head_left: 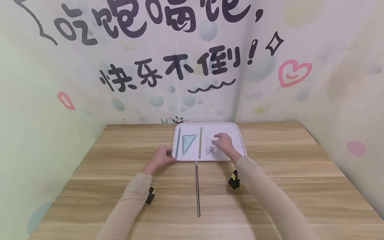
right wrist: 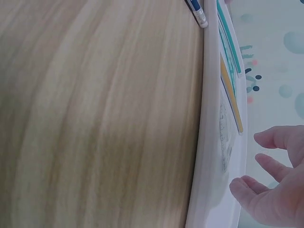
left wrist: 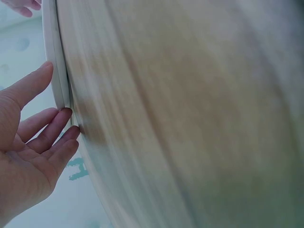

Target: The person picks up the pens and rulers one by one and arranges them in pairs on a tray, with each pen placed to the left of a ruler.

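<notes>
A white tray [head_left: 236,140] lies at the back of the table. My left hand [head_left: 162,157] holds its front left corner, thumb and fingers on either side of that corner [left wrist: 58,90]. In the tray, from left to right, are a blue-green pencil [head_left: 178,143], a bluish set square [head_left: 188,143], a yellow-brown pencil [head_left: 200,143] and a clear set square [head_left: 209,148]. My right hand [head_left: 223,142] hovers over the clear set square; in the right wrist view its fingers [right wrist: 270,137] are spread and loosely bent, with nothing between them.
A dark striped pencil [head_left: 197,190] with a white eraser end lies on the wooden table [head_left: 270,146], pointing toward the tray's front edge. Black wrist mounts [head_left: 234,181] show beside both sleeves. A printed cloth [head_left: 144,96] hangs right behind the tray.
</notes>
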The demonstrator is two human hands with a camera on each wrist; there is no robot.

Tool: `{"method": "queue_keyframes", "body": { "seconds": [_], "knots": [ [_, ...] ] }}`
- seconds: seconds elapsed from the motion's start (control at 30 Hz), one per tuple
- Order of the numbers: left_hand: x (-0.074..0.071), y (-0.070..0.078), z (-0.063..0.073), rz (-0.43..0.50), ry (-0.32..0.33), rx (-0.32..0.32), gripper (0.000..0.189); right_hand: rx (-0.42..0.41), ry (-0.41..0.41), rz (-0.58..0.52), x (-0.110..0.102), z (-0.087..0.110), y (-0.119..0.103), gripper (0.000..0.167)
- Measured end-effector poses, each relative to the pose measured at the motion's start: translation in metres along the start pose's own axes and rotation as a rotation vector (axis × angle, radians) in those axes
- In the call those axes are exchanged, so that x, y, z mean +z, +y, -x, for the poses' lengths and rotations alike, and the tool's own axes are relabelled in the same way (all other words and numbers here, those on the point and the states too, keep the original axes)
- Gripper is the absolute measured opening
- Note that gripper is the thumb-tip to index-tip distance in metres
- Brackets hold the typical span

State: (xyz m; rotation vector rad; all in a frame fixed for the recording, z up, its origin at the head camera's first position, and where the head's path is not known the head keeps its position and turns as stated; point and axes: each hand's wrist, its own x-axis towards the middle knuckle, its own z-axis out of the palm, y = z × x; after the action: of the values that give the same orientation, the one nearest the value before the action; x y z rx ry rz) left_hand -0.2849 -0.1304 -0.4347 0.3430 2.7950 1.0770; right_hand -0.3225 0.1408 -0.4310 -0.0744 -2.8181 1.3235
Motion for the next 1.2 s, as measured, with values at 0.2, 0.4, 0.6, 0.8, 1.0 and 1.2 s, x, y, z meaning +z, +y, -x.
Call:
{"method": "queue_keyframes", "body": {
  "seconds": [0.2,0.4,0.6,0.8,1.0,1.2],
  "knots": [
    [0.0,-0.001,0.0,0.002,-0.002,0.005,0.026,-0.025,-0.018,0.023,-0.003,0.004,-0.003,0.053],
    [0.0,-0.001,-0.001,-0.008,-0.003,0.002,0.028,-0.044,-0.064,0.034,-0.006,0.006,-0.003,0.069],
    [0.0,-0.003,-0.002,-0.015,-0.003,0.001,0.029,-0.068,-0.117,0.099,-0.007,0.01,-0.004,0.078],
    [0.001,-0.003,-0.002,-0.012,0.0,0.01,0.028,-0.098,-0.149,0.186,-0.009,0.017,-0.009,0.088],
    [0.001,-0.002,-0.002,-0.008,-0.002,0.01,0.028,-0.151,-0.135,0.297,-0.009,0.021,-0.01,0.092],
    [0.001,-0.002,-0.002,-0.015,0.0,0.006,0.029,-0.181,-0.143,0.385,-0.009,0.027,-0.013,0.094]
  ]
}}
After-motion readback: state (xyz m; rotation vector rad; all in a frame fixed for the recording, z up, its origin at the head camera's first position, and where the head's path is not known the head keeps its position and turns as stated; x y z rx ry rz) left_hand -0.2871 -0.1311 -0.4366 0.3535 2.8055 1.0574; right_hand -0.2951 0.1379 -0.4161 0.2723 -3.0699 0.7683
